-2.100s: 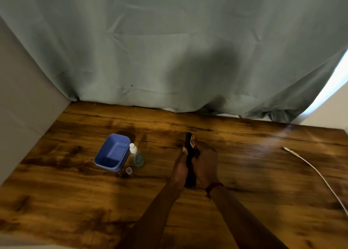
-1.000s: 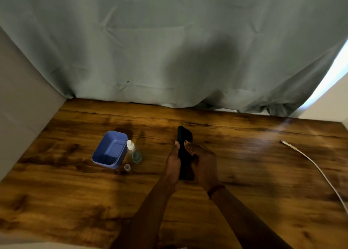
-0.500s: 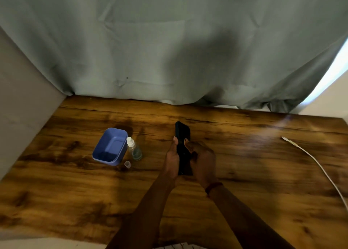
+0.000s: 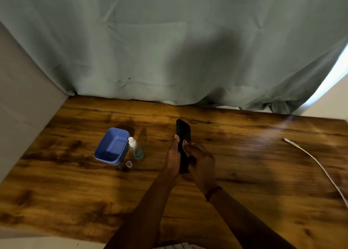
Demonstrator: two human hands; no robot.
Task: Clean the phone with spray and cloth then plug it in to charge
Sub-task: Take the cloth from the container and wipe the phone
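A black phone [image 4: 183, 133] is held nearly upright above the middle of the wooden table [image 4: 244, 173]. My left hand [image 4: 174, 158] grips its left edge. My right hand [image 4: 202, 164] is closed against the phone's lower right side, thumb on its face; whether a cloth sits under the fingers cannot be made out. A small clear spray bottle [image 4: 136, 149] with a white nozzle stands left of the hands, its little clear cap [image 4: 129, 164] lying in front of it. A white charging cable [image 4: 318, 164] lies at the right, plug end pointing left.
A blue plastic tub [image 4: 112, 146] stands just left of the spray bottle. A grey-green curtain [image 4: 169, 51] hangs along the table's far edge. A beige wall [image 4: 22, 101] closes off the left side.
The phone has turned from edge-on to showing more of its face and has risen a little. Both hands stay on it, the right thumb shifting along its face.
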